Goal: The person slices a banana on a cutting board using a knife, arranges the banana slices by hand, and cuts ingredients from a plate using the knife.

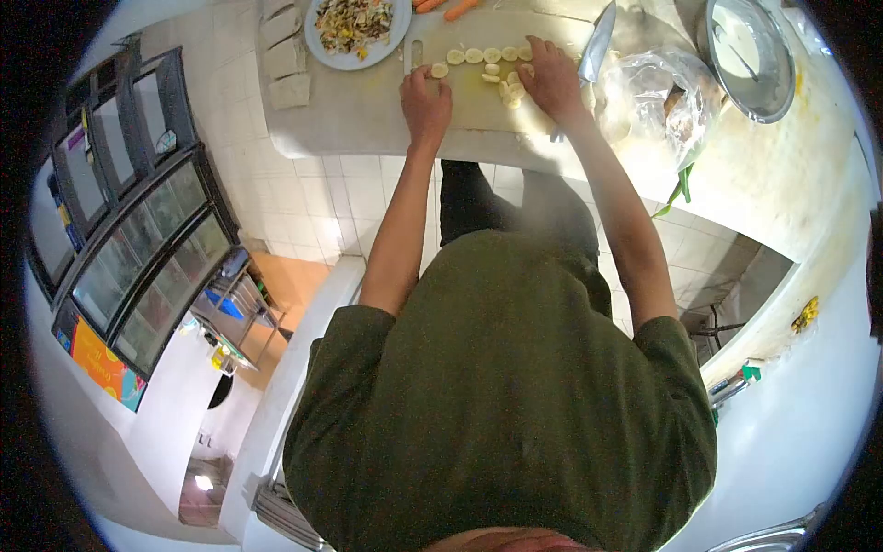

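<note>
Round pale slices, which look like banana [474, 55], form a row on the white cutting board [368, 115]. More slices lie in a loose cluster below the row's right half. My left hand [427, 109] rests at the row's left end, thumb and forefinger apart, beside a single slice [440, 70]. At the right end my right hand [552, 83] reaches over the slices with its fingers spread; whether its fingertips press on one is hard to see. A knife [598, 41] lies just right of that hand, blade pointing away from me.
A plate [317, 53] of chopped mixed food stands at the back left, near carrots [464, 9]. On the right are a clear plastic bag [662, 92], a green stalk [682, 189] over the counter edge, and a metal bowl [785, 97] with white contents and a spoon.
</note>
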Available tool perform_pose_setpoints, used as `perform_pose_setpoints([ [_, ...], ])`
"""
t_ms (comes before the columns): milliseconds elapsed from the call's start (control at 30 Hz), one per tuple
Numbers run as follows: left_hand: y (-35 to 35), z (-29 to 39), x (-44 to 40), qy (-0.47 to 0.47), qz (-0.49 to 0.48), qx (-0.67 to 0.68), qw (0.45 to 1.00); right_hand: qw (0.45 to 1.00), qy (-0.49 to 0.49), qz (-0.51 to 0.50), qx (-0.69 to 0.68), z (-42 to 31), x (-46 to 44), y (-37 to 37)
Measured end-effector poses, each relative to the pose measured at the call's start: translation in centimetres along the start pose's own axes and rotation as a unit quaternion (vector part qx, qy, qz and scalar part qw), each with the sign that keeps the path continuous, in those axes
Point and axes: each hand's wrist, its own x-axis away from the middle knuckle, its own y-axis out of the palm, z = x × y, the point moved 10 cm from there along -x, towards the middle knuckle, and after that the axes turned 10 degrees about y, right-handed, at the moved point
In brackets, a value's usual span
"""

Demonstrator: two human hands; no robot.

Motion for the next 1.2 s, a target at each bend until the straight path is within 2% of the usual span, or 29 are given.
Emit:
perform_pose_setpoints([
  [100, 0.3, 0.2, 0.3, 0.038, -0.006, -0.025, 0.999, 0.998, 0.034, 0.010, 0.047, 0.9, 1.4, -0.6],
  [167, 0.2, 0.2, 0.9, 0.030, 0.002, 0.005, 1.000, 0.993, 0.068, 0.014, 0.095, 1.5, 2.0, -1.4],
  [267, 0.1, -0.4, 0.9, 0.016, 0.023, 0.052, 0.998, 0.992, -0.025, 0.089, 0.091, 1.4, 3.3, -1.6],
  [400, 0.7, -1.5, 0.5, -0.027, 0.045, 0.138, 0.989, 0.992, -0.045, 0.090, 0.080, 1.0, 3.6, -1.4],
  [500, 0.3, -1.2, -0.5, -0.033, 0.034, 0.082, 0.996, 0.992, -0.054, 0.078, 0.080, 0.8, 3.1, -0.8],
  [600, 0.2, -1.9, -1.2, -0.048, 0.039, 0.094, 0.994, 0.993, -0.054, 0.047, 0.090, 0.2, 2.8, -0.5],
  [767, 1.4, -2.0, -2.0, -0.002, -0.005, 0.106, 0.994, 0.994, -0.040, 0.036, 0.095, 0.1, 3.0, -1.0],
  [967, 1.3, -0.8, -2.7, 0.028, -0.057, 0.078, 0.995, 0.991, -0.084, 0.045, 0.093, 0.1, 3.1, -0.2],
  [1067, 1.2, -0.5, -3.3, 0.035, -0.053, 0.068, 0.996, 0.991, -0.074, 0.036, 0.107, 0.0, 3.1, -0.2],
  [1200, 1.0, -0.2, -3.5, 0.019, -0.056, 0.046, 0.997, 0.992, -0.005, -0.003, 0.123, 0.9, 2.8, -0.3],
])
